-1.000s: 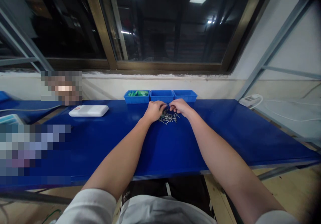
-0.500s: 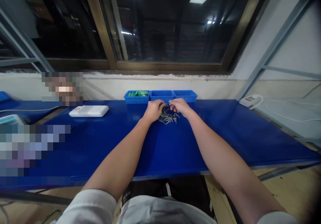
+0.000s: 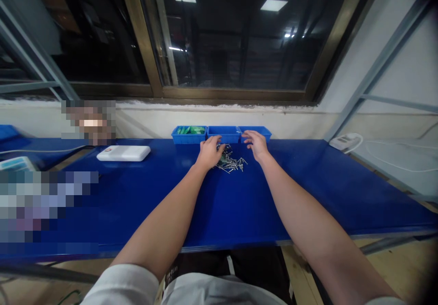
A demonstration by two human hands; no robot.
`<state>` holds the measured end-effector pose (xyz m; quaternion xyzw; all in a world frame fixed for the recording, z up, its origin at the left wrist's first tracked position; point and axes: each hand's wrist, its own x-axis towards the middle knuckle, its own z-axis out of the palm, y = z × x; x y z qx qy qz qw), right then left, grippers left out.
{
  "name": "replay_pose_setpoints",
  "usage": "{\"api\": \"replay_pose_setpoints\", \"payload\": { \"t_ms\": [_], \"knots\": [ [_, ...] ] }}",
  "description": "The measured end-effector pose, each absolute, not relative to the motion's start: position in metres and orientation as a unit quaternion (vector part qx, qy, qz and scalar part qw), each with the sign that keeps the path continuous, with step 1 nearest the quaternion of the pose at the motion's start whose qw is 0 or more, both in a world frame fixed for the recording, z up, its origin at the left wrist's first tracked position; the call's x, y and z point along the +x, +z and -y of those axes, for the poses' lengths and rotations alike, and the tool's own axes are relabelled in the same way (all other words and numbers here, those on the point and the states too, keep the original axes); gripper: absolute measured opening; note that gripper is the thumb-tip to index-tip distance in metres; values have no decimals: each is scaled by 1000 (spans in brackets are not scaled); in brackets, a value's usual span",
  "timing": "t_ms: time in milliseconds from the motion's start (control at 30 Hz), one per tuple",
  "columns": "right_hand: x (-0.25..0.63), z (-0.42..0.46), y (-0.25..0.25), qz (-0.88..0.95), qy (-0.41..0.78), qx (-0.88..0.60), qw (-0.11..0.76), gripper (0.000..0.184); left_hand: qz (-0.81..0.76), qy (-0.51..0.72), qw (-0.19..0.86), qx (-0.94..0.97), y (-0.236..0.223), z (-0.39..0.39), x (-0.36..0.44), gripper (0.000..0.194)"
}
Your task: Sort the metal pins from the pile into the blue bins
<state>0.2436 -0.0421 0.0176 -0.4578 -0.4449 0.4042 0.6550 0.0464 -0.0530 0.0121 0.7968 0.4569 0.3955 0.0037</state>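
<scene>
A loose pile of thin metal screws [image 3: 234, 164], with something greenish among them, lies on the blue table. My left hand [image 3: 209, 152] is at the pile's left edge, thumb and fingers apart, with nothing visible between them. Beyond the pile, my right hand [image 3: 256, 144] is raised at the front of the right blue bin [image 3: 263, 132]. A thin, shiny screw [image 3: 239, 132] sticks out to the left from its fingertips. The middle blue bin [image 3: 224, 134] stands beside that one. In the left blue bin [image 3: 181, 138] are green packets [image 3: 191, 130].
A white power bank [image 3: 123, 153] lies on the table [image 3: 236, 214] to the left. At the far right are a white power strip [image 3: 343, 140] and its cable. A window and wall rise behind the bins. Blurred patches cover the left side.
My hands have separated. The right one has moved from the pile up and right to the bins, with a screw at its fingertips. My left hand's pinch has opened.
</scene>
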Motion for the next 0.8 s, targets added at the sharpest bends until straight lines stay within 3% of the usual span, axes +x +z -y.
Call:
{"api": "replay_pose_setpoints", "payload": {
  "t_ms": [300,433,567,667,800],
  "knots": [
    [265,39,12,410,444,-478,637,50,-512,303,5,803,8,49,43,35],
    [263,39,14,464,339,-552,605,40,-531,274,8,802,4,43,40,37],
    [262,43,19,574,234,-672,404,13,-530,276,21,802,-1,37,38,36],
    [259,49,26,592,306,-701,253,17,-519,289,18,804,-3,35,38,33],
    [253,57,33,599,348,-702,163,22,-518,301,14,800,-4,35,38,28]
  ]
}}
